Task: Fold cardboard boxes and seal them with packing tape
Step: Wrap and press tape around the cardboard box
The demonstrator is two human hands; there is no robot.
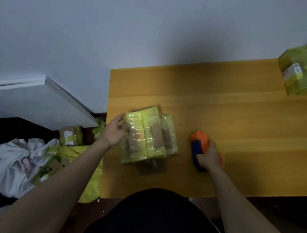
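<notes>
Close in, the person's dark lap, both forearms reaching over it. The taped box (149,138) lies on the table's (246,112) near left part, long axis running away from them. Left hand (115,131) touches its left edge, fingers relaxed. Right hand (209,158), gripping the tape dispenser (199,147), sits just right of the box.

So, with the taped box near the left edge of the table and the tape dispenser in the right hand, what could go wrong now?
1. The taped box sits close to the table left edge; the left hand only touches its side, so a push could slide it off.
2. The right hand grips the tape dispenser; its blade, not visible here, may catch fingers.
</notes>
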